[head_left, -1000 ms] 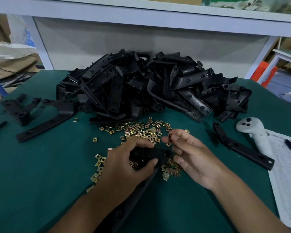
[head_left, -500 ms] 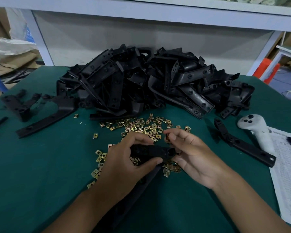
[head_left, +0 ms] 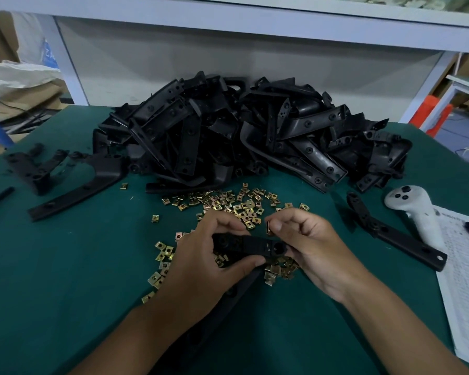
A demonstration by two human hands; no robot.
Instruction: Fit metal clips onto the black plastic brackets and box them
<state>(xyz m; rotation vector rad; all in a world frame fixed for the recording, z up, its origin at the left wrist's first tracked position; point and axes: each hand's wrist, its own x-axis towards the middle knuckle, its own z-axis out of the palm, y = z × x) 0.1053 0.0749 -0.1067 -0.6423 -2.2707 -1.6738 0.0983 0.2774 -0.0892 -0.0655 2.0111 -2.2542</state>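
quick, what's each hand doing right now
Left hand: grips the black bracket.
Right hand: pinches a metal clip at the bracket's end.

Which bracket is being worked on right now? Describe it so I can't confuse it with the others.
Below the big heap of black brackets, past the scattered metal clips, both hands meet. The bracket is the only one lifted: left hand grips it, right hand pinches a clip above its end.
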